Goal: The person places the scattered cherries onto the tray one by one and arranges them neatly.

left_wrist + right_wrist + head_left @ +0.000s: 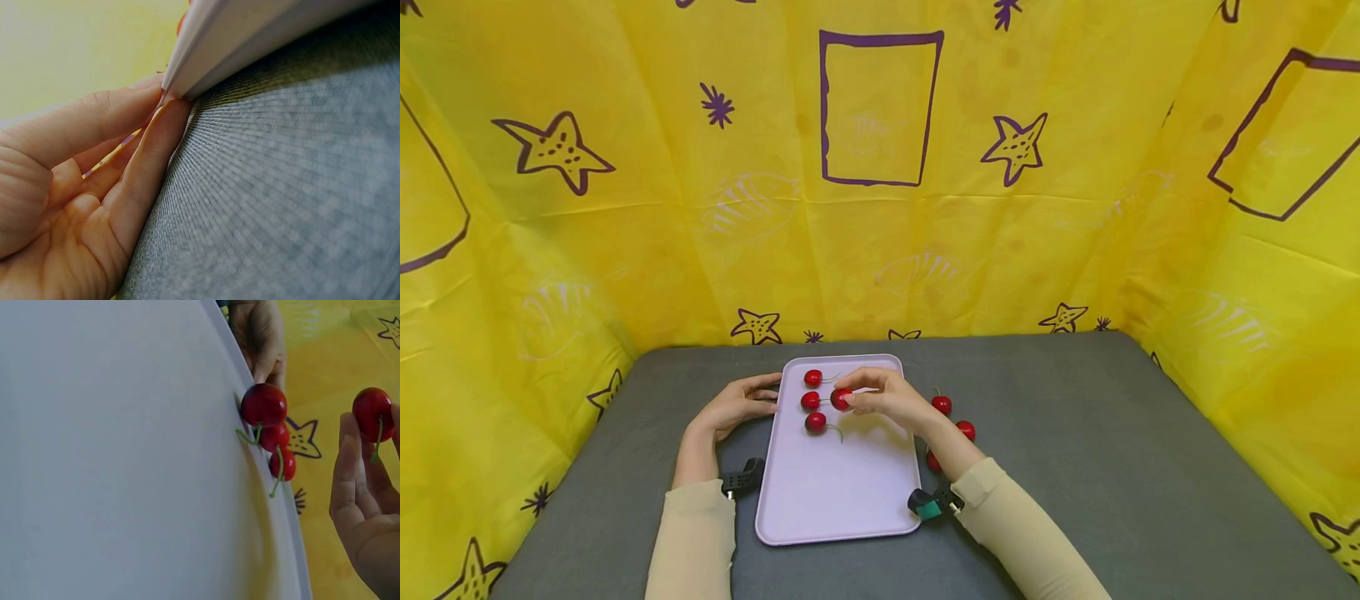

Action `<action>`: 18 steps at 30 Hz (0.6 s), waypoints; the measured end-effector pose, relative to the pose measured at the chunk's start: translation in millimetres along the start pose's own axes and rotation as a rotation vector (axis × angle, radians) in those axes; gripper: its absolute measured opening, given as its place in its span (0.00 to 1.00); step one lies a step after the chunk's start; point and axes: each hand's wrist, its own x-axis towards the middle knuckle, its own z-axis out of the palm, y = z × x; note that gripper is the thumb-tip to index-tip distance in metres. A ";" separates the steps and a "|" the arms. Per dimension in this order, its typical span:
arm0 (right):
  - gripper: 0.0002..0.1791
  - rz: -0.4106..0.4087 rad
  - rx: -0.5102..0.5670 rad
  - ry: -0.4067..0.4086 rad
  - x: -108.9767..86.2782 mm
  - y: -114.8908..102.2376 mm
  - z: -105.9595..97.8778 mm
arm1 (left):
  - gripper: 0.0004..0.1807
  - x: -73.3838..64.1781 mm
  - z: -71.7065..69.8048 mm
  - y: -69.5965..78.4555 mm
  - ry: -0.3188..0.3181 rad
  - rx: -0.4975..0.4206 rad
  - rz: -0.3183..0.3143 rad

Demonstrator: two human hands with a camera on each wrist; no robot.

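A pale lilac tray (838,492) lies on the grey table. Three red cherries (816,423) with stems are lined up near its far left side. Above the tray, my right hand (887,398) pinches another cherry (373,414) between thumb and fingertips, its green stem hanging down. The held cherry is just right of the middle one in the row. My left hand (741,406) is at the tray's left edge; in the left wrist view its fingertips (172,119) touch the rim from the side, fingers fairly straight.
Several more cherries (942,404) lie on the table (1075,467) right of the tray, partly behind my right forearm. A yellow patterned cloth (880,250) rises behind the table and along both sides. Each wrist wears a black strap (744,477).
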 end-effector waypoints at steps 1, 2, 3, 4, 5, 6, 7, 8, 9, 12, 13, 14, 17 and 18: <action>0.18 0.002 0.006 -0.004 0.4 1.0 1.0 | 0.40 0.1 0.0 -0.2 -0.001 0.000 0.001; 0.18 0.004 0.014 -0.008 0.4 1.7 2.1 | 0.40 0.1 -0.1 -0.3 -0.001 0.000 0.001; 0.17 0.008 0.016 -0.011 0.6 2.8 3.0 | 0.40 0.1 -0.1 -0.3 0.000 -0.002 0.000; 0.18 0.010 0.019 -0.014 0.8 3.5 4.0 | 0.40 0.0 -0.1 -0.3 -0.001 -0.004 -0.001; 0.17 0.012 0.017 -0.016 0.7 4.0 5.1 | 0.40 -0.1 -0.1 -0.3 -0.002 -0.005 -0.001; 0.17 0.016 0.017 -0.018 0.4 4.2 6.2 | 0.40 -0.1 0.0 -0.3 -0.003 -0.004 0.000; 0.17 0.019 0.019 -0.022 0.1 4.3 7.3 | 0.41 -0.2 0.1 -0.2 -0.002 -0.006 -0.001; 0.17 0.023 0.016 -0.025 -0.2 4.3 8.3 | 0.41 -0.2 0.1 -0.2 -0.002 -0.007 -0.001; 0.17 0.028 0.010 -0.030 -0.3 4.4 9.2 | 0.41 -0.2 0.2 -0.2 -0.001 -0.008 -0.002; 0.17 0.029 -0.004 -0.046 -0.7 3.4 12.7 | 0.41 -0.1 0.2 0.0 -0.001 -0.009 -0.001; 0.17 0.028 -0.011 -0.051 -0.5 3.5 13.7 | 0.41 -0.1 0.2 0.1 0.000 -0.011 -0.002; 0.17 0.029 -0.019 -0.054 -0.1 3.7 14.8 | 0.41 -0.1 0.2 0.2 -0.002 -0.012 -0.002; 0.18 0.030 -0.031 -0.060 0.9 4.1 18.4 | 0.41 -0.4 0.2 0.4 -0.001 -0.013 -0.004; 0.18 0.030 -0.035 -0.059 1.3 4.2 19.8 | 0.41 -0.5 0.2 0.5 -0.001 -0.013 -0.004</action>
